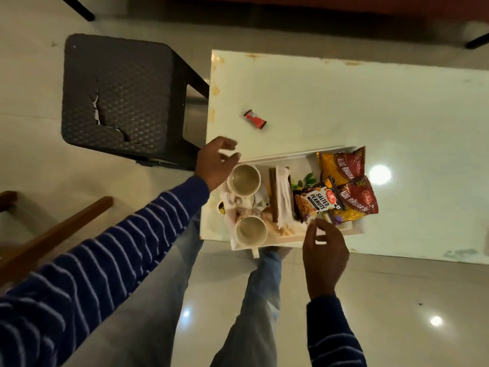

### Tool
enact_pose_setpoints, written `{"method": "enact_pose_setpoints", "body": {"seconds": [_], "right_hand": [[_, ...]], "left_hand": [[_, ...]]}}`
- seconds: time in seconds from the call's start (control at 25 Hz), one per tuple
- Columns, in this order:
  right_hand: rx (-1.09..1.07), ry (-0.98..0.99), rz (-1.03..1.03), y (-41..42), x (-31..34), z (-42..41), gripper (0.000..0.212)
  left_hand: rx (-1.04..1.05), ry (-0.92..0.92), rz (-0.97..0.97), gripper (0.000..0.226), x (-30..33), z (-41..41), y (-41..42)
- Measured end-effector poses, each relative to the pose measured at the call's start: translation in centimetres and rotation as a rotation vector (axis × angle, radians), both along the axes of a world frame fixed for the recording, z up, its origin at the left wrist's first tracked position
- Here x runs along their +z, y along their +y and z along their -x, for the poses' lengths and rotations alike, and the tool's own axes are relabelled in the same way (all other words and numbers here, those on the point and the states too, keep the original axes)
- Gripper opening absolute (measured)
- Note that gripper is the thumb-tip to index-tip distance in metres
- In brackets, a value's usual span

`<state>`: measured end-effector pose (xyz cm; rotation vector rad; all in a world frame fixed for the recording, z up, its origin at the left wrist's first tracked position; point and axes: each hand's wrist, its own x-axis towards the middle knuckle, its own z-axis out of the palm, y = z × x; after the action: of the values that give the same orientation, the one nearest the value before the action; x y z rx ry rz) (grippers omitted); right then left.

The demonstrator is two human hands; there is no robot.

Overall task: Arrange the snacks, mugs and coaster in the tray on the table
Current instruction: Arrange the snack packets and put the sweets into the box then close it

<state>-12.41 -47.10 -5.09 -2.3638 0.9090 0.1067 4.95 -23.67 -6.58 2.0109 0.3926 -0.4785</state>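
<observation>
Neither hand grips anything: the left hand (215, 162) hovers spread wide over the tray's far-left corner, the right hand (324, 250) hangs loosely curled at its near edge, fingertips just beside the salted peanuts pack (316, 201). On the white table (344, 102), the tray (280, 156) overhangs the near edge, so a nudge could tip it. It holds two aloo bhujia packets (346, 181), two cream mugs (244, 180), a napkin holder (283, 197) and the peanuts. One red candy wrapper (254, 119) lies outside, well apart.
</observation>
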Motion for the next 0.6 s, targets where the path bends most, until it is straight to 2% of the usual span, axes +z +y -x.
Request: {"method": "enact_pose_setpoints", "body": {"seconds": [0.12,0.24,0.32,0.4,0.48,0.52,0.6], "right_hand": [[-0.077,0.013,0.016,-5.5,1.1,-0.5,0.022],[-0.078,0.072,0.001,-11.5,1.1,-3.1,0.030],[-0.103,0.155,-0.050,-15.6,-0.8,-5.6,0.035],[-0.120,0.200,-0.188,-18.0,-3.3,-8.2,0.038],[-0.166,0.209,-0.469,-19.0,-5.1,-10.4,0.032],[-0.166,0.232,-0.605,-19.3,-5.5,-11.0,0.025],[-0.161,0.289,-0.705,-19.5,-5.8,-11.5,0.024]], "left_hand": [[0.157,0.219,-0.131,0.029,-1.0,4.0,3.2],[0.129,0.359,-0.158,0.031,-1.9,7.2,4.3],[0.040,0.410,-0.222,0.032,-3.4,8.1,3.8],[-0.025,0.417,-0.251,0.037,-4.9,9.0,3.4],[-0.037,0.386,-0.260,0.041,-5.7,9.6,2.6],[-0.023,0.383,-0.254,0.042,-6.1,10.2,2.2],[0.092,0.385,-0.189,0.040,-6.6,11.8,0.9]]}}
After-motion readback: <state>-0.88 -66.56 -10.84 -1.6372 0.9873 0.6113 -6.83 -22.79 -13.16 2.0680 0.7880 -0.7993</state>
